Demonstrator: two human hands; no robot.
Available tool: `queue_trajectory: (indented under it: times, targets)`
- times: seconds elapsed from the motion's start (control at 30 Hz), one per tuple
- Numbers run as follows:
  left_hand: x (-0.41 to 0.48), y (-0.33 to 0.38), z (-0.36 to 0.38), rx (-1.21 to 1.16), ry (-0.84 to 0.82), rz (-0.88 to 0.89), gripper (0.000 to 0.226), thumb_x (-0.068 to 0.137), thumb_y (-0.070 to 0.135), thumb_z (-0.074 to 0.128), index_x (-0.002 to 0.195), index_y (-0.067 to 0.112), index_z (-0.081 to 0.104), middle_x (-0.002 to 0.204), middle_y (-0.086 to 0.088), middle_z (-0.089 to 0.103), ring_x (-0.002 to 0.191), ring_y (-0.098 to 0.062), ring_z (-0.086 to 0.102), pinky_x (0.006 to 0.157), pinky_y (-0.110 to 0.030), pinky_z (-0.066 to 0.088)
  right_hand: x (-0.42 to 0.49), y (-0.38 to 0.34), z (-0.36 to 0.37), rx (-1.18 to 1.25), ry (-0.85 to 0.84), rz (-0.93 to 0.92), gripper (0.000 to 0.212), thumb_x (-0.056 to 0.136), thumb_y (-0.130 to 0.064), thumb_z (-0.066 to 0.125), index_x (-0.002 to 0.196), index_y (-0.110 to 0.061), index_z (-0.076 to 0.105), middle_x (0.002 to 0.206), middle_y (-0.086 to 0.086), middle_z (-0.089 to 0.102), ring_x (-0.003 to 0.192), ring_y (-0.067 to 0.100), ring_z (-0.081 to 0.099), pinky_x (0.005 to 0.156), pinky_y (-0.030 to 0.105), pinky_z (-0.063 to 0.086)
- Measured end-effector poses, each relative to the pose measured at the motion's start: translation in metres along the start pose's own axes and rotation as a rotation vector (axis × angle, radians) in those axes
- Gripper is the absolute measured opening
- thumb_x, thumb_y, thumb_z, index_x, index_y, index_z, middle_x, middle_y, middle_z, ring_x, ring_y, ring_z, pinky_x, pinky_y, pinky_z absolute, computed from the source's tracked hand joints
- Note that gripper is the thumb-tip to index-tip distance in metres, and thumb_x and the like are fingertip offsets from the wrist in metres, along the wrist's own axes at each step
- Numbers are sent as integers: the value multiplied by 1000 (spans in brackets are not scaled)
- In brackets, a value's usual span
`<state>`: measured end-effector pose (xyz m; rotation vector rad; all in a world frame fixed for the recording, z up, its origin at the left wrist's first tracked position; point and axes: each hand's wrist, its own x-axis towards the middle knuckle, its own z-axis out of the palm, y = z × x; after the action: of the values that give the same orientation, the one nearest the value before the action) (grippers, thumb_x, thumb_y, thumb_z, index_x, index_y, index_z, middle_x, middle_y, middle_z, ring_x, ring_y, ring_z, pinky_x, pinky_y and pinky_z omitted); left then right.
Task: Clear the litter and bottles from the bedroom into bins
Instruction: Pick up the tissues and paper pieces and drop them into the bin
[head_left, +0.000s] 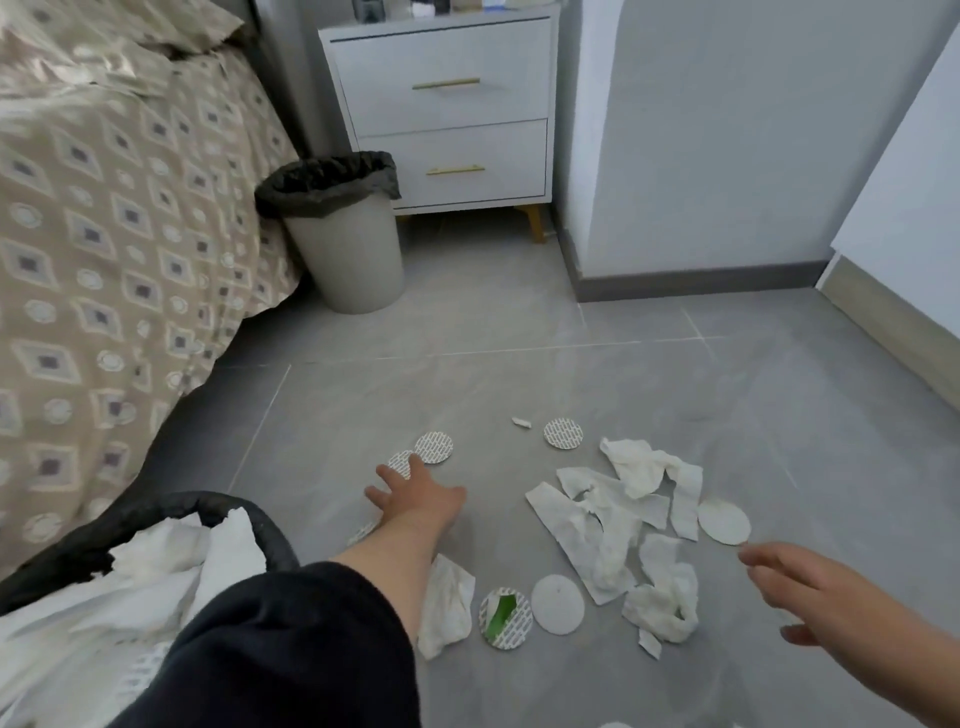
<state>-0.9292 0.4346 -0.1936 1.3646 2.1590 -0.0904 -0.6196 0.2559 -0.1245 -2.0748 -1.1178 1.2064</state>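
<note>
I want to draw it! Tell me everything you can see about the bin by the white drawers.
The bin is a pale grey, round, plastic-looking tub. A crumpled black bag lines it, folded over its rim. It stands upright on the grey tile floor, before the white nightstand, seemingly touching the bed's patterned cover. Its inside is hidden.

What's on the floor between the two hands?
Torn tissue paper and a white disc lie between the left hand and right hand, in the head view.
</note>
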Motion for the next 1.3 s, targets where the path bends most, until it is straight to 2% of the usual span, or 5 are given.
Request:
queue_trajectory:
  times: [0.33,0.5,0.77,0.97,1.3]
  targets:
    - [43,12,7,354,-193,237,112,68,58,68,152,27,1,159,-15,-8,144,-45,4,117,-50,15,-7,29,-28,22,22,98,12,94,-20,57,99,-29,63,111,-6,61,98,4,56,67,25,48]
    - [24,4,15,388,-104,328,89,58,55,70,135,22,39,144,-11,38,130,-31,43,107,-36,38,-7,27,-24,-55,-30,69,13,95,-22,55,101,-32,60,114,-9,60,99,-1,54,77,27,50]
    - [-25,-20,42,392,-51,400,64,76,54,56,133,26,42,137,-2,39,127,-31,40,102,-44,39,27,-11,28,-468,-130,-173,44,97,-40,45,139,-26,42,142,-2,45,119,15,50,94,25,36]
    - [-37,-31,48,119,-19,5,110,67,77,55,151,30,2,157,-15,-14,142,-46,-3,110,-66,14,61,-13,57,-670,-98,-216,66,90,-54,47,148,-28,28,153,7,29,134,28,39,107,40,37]
    - [-40,-20,66,230,-99,294,138,52,66,78,148,36,-16,153,-12,-31,143,-44,-9,108,-64,26,84,-13,101,-1158,-426,-212,132,67,-34,85,146,-45,-19,154,0,-36,146,35,-15,112,53,31]
